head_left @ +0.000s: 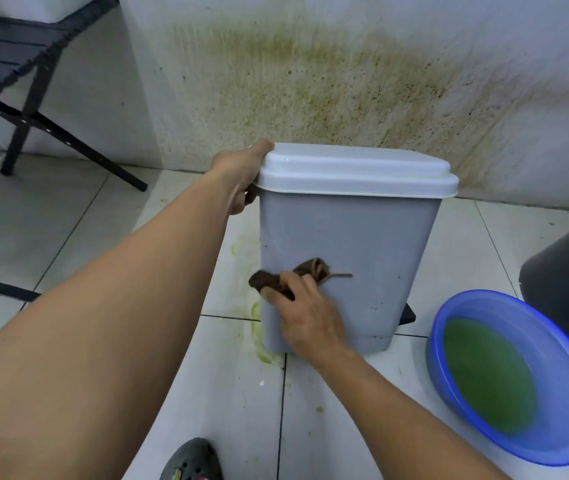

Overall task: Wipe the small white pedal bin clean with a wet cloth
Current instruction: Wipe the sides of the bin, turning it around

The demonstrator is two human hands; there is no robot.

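Centrally, the small pedal bin (352, 258) stands upright on the tiled floor (68, 216), close to a white wall (310, 81) stained yellow-green above it. Its body is pale grey; its white lid (355, 169) is down. A dark pedal (407, 315) juts out at the bin's lower right edge.

Left hand (241, 174): curled over the left corner of the lid, thumb on top, fingers wrapped beneath the rim, gripping the bin.

Right hand (305, 313): closed on a dark brown cloth (293, 277), fingers bunching it and pressing it flat against the lower left of the bin's near face. Part of the cloth shows past the fingertips on both sides, and a thin thread trails from it to the right across the plastic.

Small dark specks are scattered over the near face, mostly toward its lower right. Greenish smears mark the floor along the bin's left foot.

Right of the bin, near but not touching it, a blue basin (518, 379) rests on the floor, holding murky green water. Behind the basin, at the frame's right edge, sits a dark grey object (567, 278), only partly in view.

At far left stands a black folding chair (16, 81). A dark perforated shoe (193, 460) shows at the bottom edge.
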